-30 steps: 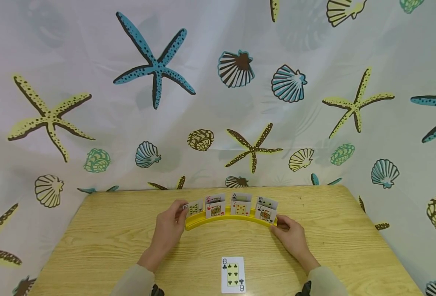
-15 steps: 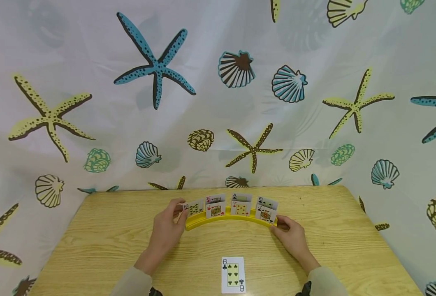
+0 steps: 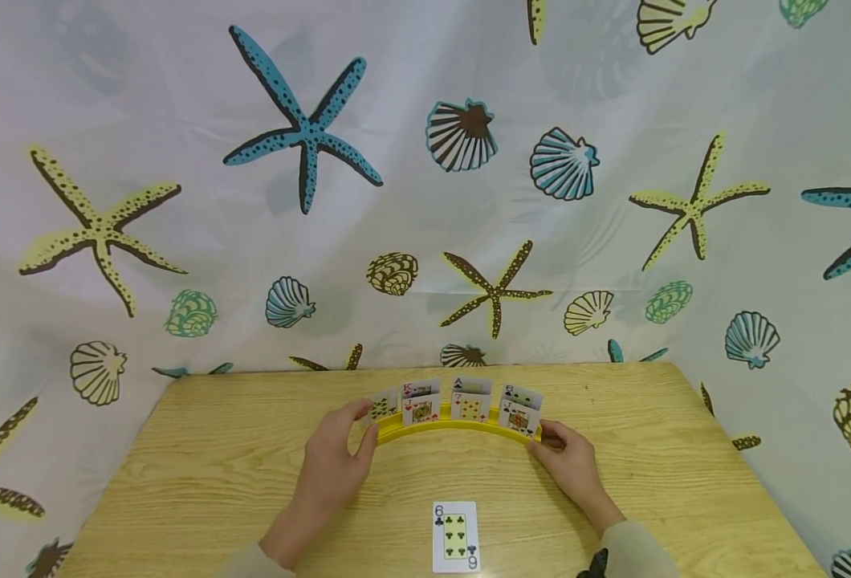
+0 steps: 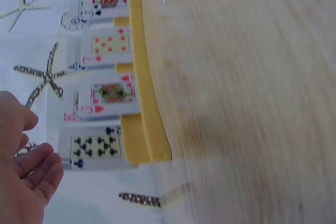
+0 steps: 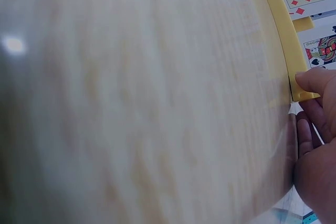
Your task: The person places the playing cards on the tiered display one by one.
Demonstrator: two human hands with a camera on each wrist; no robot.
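A curved yellow card holder [image 3: 433, 426] stands on the table with its playing cards upright in the slots. At its right end my right hand [image 3: 570, 461] pinches the holder, thumb [image 5: 310, 80] in front and fingers behind. My left hand [image 3: 335, 457] is at the other end, beside the ten of clubs [image 4: 94, 148], thumb and fingers apart with nothing gripped. The jack of hearts [image 3: 421, 412], seven of diamonds [image 3: 470, 408] and jack of spades [image 3: 519, 420] fill the front row. Behind them show a king [image 3: 421, 387], an ace [image 3: 471, 384] and a six [image 3: 521, 395].
A six of clubs [image 3: 456, 536] lies face up on the wooden table [image 3: 216, 466], nearer to me than the holder. A white cloth [image 3: 411, 201] with starfish and shells hangs behind the table's back edge and along its sides.
My left hand has shifted slightly right and toward me, its thumb and index finger now away from the ten's left edge. The right hand and the holder have not moved.
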